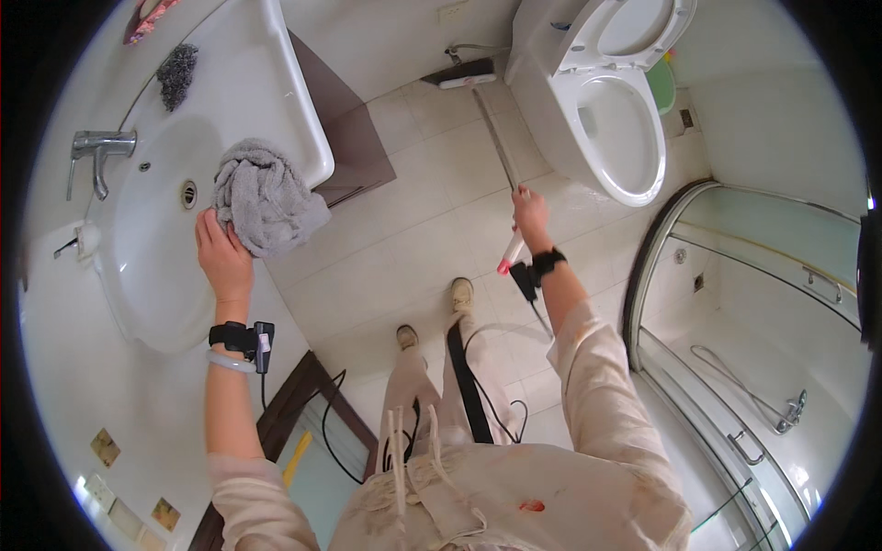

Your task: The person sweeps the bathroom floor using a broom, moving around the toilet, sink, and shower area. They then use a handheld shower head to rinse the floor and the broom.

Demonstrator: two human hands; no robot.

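My left hand lies against the lower left of a crumpled grey towel, which rests over the front rim of the white washbasin. Whether the fingers grip the cloth cannot be made out. My right hand is closed around the handle of a broom, near its white and pink end. The dark-bristled broom head touches the floor by the wall, left of the toilet. A dark grey scouring mesh lies on the basin's back ledge, near the metal faucet.
The toilet's lid and seat are raised. A green plastic basin stands behind it. At right, a curved glass shower enclosure holds a hand shower. A brown cabinet and a dark door frame flank the basin. Cables hang by my legs.
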